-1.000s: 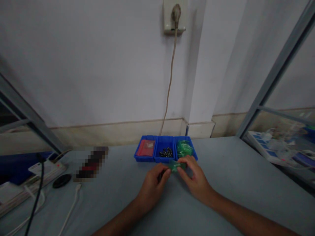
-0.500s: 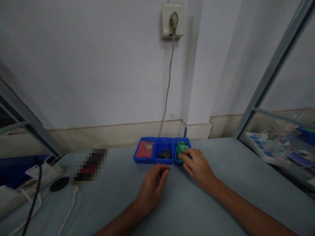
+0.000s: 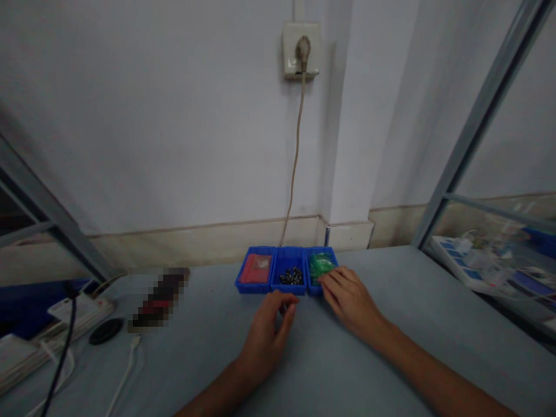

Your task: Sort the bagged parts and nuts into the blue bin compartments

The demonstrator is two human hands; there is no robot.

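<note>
One light touch should suit right fingers (image 3: 333, 284) bunched at the blue rectangular bin (image 3: 313, 290) of green plastic packets (image 3: 320, 264), left fingers (image 3: 274, 298) curled front-left, pinches unclear.

Smooth plastic bins (image 3: 288, 259); glossy plastic green packets (image 3: 320, 263); matt tabletop (image 3: 317, 359).

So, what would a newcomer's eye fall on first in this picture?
Probably the three bright blue plastic bins in a row near the pale wall, holding a red packet, small shiny dark pieces and glossy green packets. Next come the bare hands: the right hand at the green packets' bin, the left hand before the middle bin.
</note>
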